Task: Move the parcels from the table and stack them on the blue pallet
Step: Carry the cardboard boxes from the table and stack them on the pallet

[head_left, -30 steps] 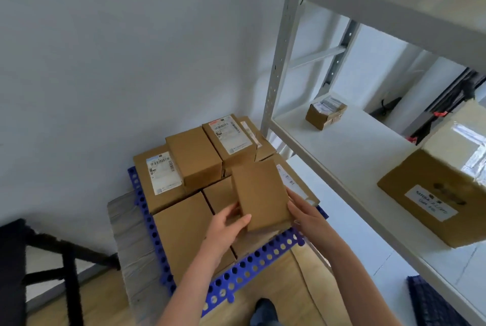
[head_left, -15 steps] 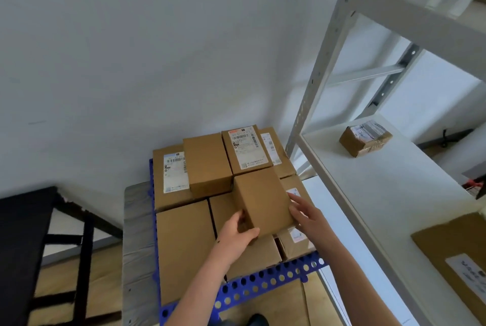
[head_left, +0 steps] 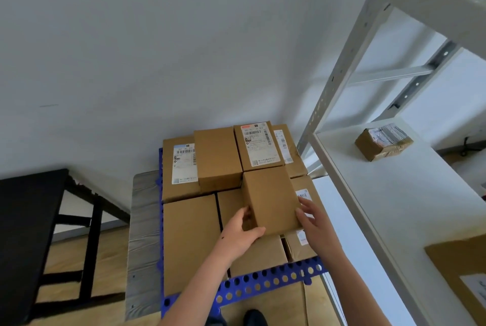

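Both hands grasp plain parcel (head_left: pixel 271 199) on stacked boxes, blue pallet (head_left: pixel 263 283) centre: left hand (head_left: pixel 240 236) at 7 o'clock, right hand (head_left: pixel 314 223) at 4. Underside contact hidden; lower labels partly covered.

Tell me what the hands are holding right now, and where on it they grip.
A plain brown parcel, held by its near end: left hand on the left corner, right hand on the right edge.

A small storeroom or parcel-sorting room: cardboard parcels (head_left: pixel 218 157) with shipping labels sit stacked on a blue pallet (head_left: pixel 263 283) against a bare white wall (head_left: pixel 184 36). Right of the pallet stands a white metal shelving rack (head_left: pixel 394 194) holding more taped boxes (head_left: pixel 382 143).
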